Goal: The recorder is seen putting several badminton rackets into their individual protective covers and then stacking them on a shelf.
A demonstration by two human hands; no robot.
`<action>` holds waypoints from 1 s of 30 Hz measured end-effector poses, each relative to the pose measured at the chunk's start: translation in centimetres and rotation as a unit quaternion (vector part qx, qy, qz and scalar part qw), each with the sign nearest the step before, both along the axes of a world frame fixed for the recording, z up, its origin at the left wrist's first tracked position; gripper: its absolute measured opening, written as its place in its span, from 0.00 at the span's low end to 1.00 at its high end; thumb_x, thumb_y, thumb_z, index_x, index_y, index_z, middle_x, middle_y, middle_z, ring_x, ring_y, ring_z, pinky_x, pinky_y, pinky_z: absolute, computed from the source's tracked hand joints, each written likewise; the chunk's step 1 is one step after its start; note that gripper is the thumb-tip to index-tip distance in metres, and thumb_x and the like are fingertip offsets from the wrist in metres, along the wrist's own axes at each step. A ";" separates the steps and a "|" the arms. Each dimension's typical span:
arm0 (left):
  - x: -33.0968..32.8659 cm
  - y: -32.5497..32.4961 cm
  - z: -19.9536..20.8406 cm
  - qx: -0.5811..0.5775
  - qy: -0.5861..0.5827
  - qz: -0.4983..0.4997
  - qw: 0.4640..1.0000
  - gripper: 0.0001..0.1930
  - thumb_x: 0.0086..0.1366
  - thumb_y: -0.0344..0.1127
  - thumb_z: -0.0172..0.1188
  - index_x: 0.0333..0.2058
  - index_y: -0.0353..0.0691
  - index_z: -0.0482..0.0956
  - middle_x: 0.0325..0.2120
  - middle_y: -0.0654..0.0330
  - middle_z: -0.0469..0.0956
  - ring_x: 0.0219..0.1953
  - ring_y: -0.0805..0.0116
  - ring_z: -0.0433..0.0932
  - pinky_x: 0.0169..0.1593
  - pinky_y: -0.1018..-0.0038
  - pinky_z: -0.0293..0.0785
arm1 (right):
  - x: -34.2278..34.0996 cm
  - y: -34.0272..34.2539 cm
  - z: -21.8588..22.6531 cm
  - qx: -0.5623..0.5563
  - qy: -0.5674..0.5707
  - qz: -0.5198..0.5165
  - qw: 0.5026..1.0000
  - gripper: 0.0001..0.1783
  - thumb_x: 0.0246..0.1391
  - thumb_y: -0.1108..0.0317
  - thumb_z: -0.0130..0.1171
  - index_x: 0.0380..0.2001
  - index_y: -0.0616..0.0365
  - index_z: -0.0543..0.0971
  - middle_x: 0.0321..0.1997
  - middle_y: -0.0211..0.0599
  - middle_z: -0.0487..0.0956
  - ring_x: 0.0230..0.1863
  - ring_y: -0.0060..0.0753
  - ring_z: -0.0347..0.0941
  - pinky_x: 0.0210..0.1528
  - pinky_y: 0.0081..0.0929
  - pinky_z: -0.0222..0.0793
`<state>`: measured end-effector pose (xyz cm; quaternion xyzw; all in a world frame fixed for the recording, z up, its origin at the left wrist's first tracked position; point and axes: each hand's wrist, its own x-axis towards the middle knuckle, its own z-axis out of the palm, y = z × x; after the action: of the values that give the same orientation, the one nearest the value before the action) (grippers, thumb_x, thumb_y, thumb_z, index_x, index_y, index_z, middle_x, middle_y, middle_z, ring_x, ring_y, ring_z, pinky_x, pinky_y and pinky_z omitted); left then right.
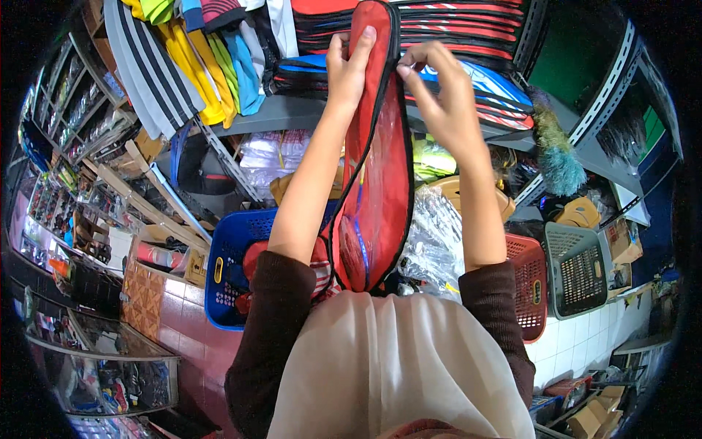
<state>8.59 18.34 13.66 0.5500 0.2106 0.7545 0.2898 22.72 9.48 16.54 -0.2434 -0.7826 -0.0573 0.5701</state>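
Observation:
A long red racket bag [380, 212] with black zip edging hangs upright in front of me, its narrow end at the top. Along its side the zip gapes, showing clear plastic and the blue and red curved frame of a racket [360, 238] inside. My left hand [349, 69] is closed around the upper part of the bag, thumb lying on the red face. At the bag's right edge, my right hand [440, 80] pinches the black zip edge between thumb and forefinger. Whether a zip pull sits in that pinch is too small to tell.
Stacked red and blue racket bags [468, 44] fill the grey shelf [292, 113] ahead, beside hanging shorts [190, 58]. Below stand a blue basket [217, 293], a red basket [528, 293] and a grey basket [578, 271]. A fluffy duster [559, 157] hangs at the right.

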 end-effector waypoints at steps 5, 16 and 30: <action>-0.8 1.5 -0.5 -0.024 -0.026 0.027 0.999 0.22 0.56 0.52 0.62 0.32 0.36 0.73 0.27 0.63 0.75 0.29 0.79 0.70 0.35 0.80 0.68 | -1.5 -0.3 -3.7 -0.072 0.004 0.030 0.997 0.05 0.48 0.74 0.55 0.28 0.63 0.72 0.28 0.41 0.70 0.34 0.41 0.67 0.41 0.33 0.60; 0.3 -3.3 -5.2 -0.026 0.074 0.074 0.994 0.36 0.58 0.48 0.59 0.58 0.31 0.57 0.53 0.46 0.64 0.55 0.59 0.65 0.57 0.68 0.59 | -2.3 1.7 -5.4 -0.090 0.068 0.038 0.993 0.07 0.48 0.77 0.56 0.31 0.68 0.72 0.29 0.39 0.72 0.33 0.30 0.69 0.39 0.24 0.66; -1.0 -0.4 -4.1 -0.081 0.134 0.094 0.983 0.35 0.63 0.53 0.52 0.60 0.33 0.56 0.58 0.49 0.61 0.60 0.61 0.60 0.60 0.74 0.53 | -3.9 -2.8 -14.8 -0.128 -0.038 0.046 0.990 0.07 0.43 0.80 0.55 0.29 0.65 0.71 0.32 0.46 0.71 0.36 0.49 0.68 0.40 0.37 0.65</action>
<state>7.57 17.94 9.53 0.5987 0.3593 0.6780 0.2300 18.81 6.66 1.74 -0.2758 -0.8153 0.0609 0.5056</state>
